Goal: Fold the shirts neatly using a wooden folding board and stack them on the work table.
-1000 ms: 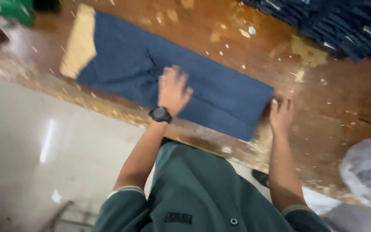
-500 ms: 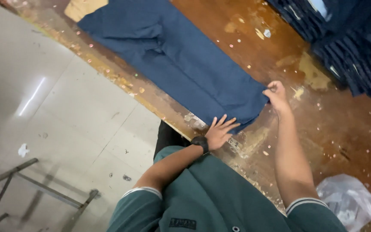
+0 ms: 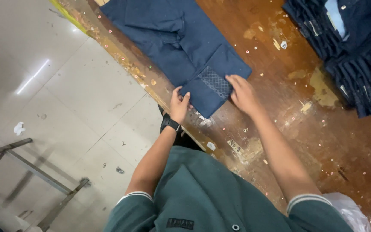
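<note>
A dark blue garment lies flat on a worn wooden table, its near end folded back so a patterned patch shows. My left hand, with a black watch on the wrist, grips the near corner of the garment at the table's edge. My right hand lies flat on the folded end next to the patterned patch, fingers pressing the cloth.
A stack of folded dark blue garments sits at the table's far right. A clear plastic bag lies at the lower right. Left of the table is a pale tiled floor with a metal frame.
The garment's near end has been folded back, showing the patterned patch. Both hands have moved onto that folded end, and the view has shifted closer.
</note>
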